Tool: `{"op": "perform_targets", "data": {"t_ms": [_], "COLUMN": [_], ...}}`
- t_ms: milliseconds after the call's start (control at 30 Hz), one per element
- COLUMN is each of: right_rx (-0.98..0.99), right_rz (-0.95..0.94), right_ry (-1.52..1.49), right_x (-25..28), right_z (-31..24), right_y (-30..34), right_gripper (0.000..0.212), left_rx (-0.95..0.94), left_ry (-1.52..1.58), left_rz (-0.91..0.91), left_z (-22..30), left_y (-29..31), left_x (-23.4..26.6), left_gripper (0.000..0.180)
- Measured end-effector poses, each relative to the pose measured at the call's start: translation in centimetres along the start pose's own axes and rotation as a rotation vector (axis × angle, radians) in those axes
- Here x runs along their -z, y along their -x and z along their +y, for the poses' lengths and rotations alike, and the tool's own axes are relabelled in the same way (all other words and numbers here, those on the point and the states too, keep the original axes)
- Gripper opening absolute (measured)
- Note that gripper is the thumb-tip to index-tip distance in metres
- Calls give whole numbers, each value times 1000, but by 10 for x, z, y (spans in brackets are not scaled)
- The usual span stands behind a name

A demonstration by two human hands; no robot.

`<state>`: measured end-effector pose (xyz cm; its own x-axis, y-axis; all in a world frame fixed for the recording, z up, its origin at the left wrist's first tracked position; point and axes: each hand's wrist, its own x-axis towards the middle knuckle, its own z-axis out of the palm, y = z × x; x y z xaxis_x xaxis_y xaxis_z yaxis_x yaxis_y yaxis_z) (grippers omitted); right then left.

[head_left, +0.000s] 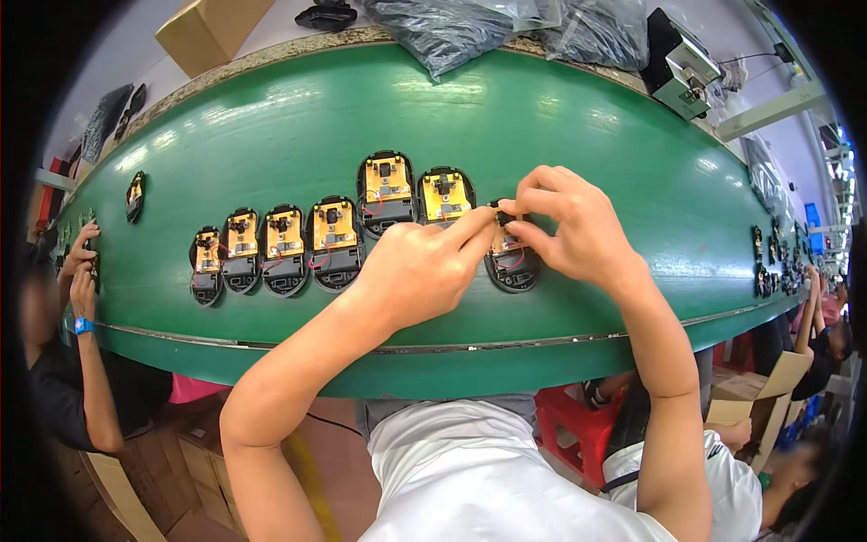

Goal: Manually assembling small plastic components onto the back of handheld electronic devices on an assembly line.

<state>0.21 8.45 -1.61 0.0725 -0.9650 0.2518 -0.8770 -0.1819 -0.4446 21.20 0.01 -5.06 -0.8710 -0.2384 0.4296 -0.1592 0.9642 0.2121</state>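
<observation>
My left hand and my right hand meet over an open computer mouse, a black lower shell with a thin reddish wire. Both hands are closed, with fingertips pinched together at the mouse's far end. A small dark bit shows between them, too covered to make out. The fingers hide most of this mouse's board. Just left of it stand two more open mice, one fully visible and one partly behind my left hand, both with yellow circuit boards. Further left is a row of similar mice.
A green conveyor belt carries the mice; a lone mouse part lies far left. Plastic bags, a cardboard box and a metal device stand along the far edge. A co-worker's hands work at left; other people sit at right.
</observation>
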Motion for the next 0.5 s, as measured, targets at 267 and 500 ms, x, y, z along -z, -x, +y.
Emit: {"op": "perform_targets", "data": {"t_ms": [267, 500], "right_rx": [-152, 71], "right_rz": [-163, 123], "right_ry": [22, -279], "right_x": [7, -14], "right_z": [-2, 14], "right_y": [-11, 16], "right_gripper": [18, 12], "left_rx": [-3, 252], "left_ry": [-13, 191], "left_rz": [7, 132], "left_z": [6, 6], "left_y": [2, -20], "left_x": [-1, -13], "left_gripper": [28, 21]}}
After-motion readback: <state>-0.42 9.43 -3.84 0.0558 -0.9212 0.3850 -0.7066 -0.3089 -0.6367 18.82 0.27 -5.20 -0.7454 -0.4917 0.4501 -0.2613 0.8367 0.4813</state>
